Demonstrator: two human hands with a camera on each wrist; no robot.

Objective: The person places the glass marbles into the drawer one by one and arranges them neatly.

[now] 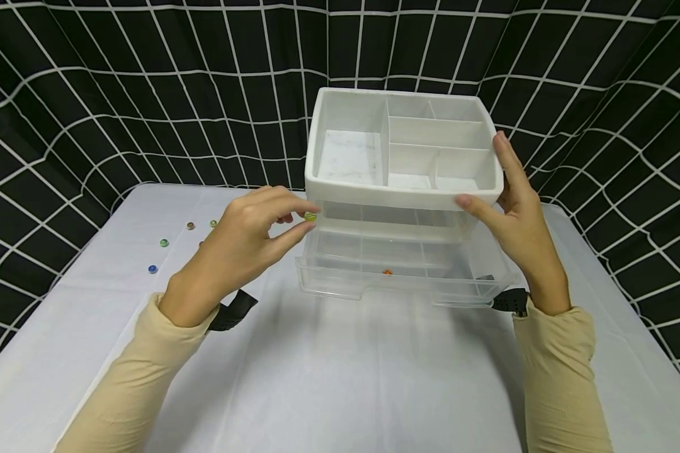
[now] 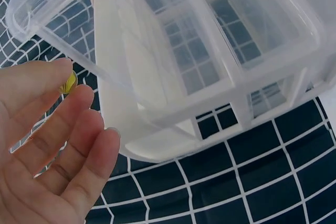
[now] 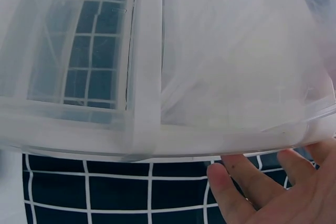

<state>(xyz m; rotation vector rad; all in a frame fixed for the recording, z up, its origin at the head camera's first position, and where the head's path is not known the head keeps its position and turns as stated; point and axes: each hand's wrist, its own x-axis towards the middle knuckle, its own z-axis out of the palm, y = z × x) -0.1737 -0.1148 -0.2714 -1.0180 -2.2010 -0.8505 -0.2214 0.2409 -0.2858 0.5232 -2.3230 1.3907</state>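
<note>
My left hand (image 1: 246,229) pinches a yellow-green glass marble (image 1: 310,216) between thumb and fingertip, close to the left side of a white drawer organizer (image 1: 405,198). In the left wrist view the yellow marble (image 2: 69,83) shows between the fingertips, with the other fingers loosely bent. A clear drawer (image 1: 340,283) is pulled out at the organizer's front, and an orange marble (image 1: 388,272) lies in it. My right hand (image 1: 521,223) grips the organizer's right top corner, thumb on the front rim and fingers along the side.
Left on the white-covered table (image 1: 340,377) lie several loose marbles, among them a blue one (image 1: 152,269), a green one (image 1: 164,243) and a brown one (image 1: 190,225). The organizer's top has open compartments (image 1: 348,157). Black cloth with white grid lines (image 1: 204,94) hangs behind.
</note>
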